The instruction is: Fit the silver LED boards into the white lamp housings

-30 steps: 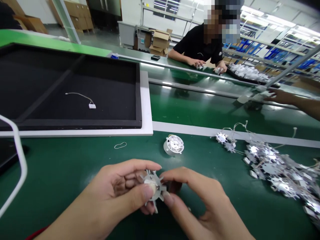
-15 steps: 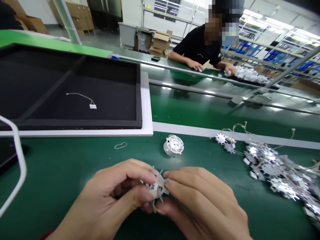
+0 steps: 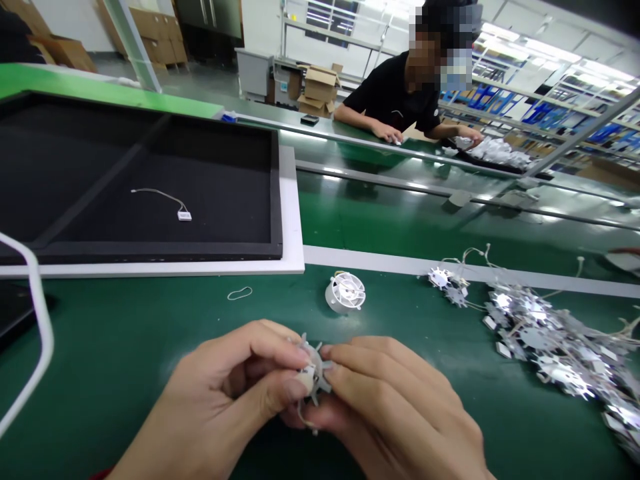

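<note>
Low in the middle of the head view, a small star-shaped metal plate (image 3: 323,383) with thin prongs sits between my two hands. My left hand (image 3: 215,393) is closed, thumb and forefinger pinching a small white block (image 3: 307,377) against the plate's face. Closed from the other side, my right hand (image 3: 405,400) has its fingertips on the plate's prongs. A short pale wire (image 3: 302,415) dangles under the plate, partly hidden by fingers. Just beyond my hands, a round white fan-like housing (image 3: 346,293) with a spoked top stands on the green table.
Star-shaped plates with wires (image 3: 540,333) lie heaped at right. A rubber band (image 3: 240,293) rests left of the housing. A black framed panel (image 3: 225,193) at left carries a wired white block (image 3: 185,216). A white cable (image 3: 43,320) curves nearby. Across the bench, a person (image 3: 395,93) handles white parts.
My hands have shifted slightly left and turned the plate a little; its wire hangs more visibly. Across the bench, the person's hand at right has moved over the white pile.
</note>
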Demonstrator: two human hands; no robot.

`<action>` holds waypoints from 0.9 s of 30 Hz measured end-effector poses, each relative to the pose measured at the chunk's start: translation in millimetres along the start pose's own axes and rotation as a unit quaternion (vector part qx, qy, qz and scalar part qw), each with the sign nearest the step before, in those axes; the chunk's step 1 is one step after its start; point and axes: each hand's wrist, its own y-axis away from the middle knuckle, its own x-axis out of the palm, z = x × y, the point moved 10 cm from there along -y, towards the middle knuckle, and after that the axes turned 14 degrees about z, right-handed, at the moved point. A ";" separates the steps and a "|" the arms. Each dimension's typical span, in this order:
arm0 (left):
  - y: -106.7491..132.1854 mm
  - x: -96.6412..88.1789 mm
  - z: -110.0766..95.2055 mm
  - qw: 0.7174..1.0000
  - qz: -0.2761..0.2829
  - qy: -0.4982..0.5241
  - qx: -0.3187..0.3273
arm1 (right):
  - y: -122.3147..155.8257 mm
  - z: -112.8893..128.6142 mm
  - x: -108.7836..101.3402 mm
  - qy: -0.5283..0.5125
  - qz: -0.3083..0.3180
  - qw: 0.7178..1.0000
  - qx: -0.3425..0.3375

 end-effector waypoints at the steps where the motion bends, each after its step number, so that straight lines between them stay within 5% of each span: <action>1: 0.6 -0.8 1.9 1.000 0.000 0.006 -0.004 | 0.1 -2.8 1.3 -0.027 0.008 1.000 0.009; 4: 6.4 -4.8 13.1 1.000 0.000 0.024 -0.017 | 5.4 -26.9 6.1 -0.163 0.014 0.980 0.112; 9: 14.4 -7.4 27.5 0.997 0.001 0.076 -0.020 | 19.2 -56.3 28.5 -0.325 0.070 0.905 0.267; 13: 12.5 -5.7 30.4 0.996 0.009 0.082 -0.031 | 20.8 -61.0 33.5 -0.326 0.122 0.886 0.305; 21: 2.0 9.5 28.4 0.985 0.095 0.145 -0.026 | 22.6 -54.8 31.5 -0.216 0.134 0.931 0.262; 27: -0.7 12.9 29.0 0.979 0.093 0.182 -0.010 | 43.7 -68.5 52.9 -0.305 0.196 0.861 0.356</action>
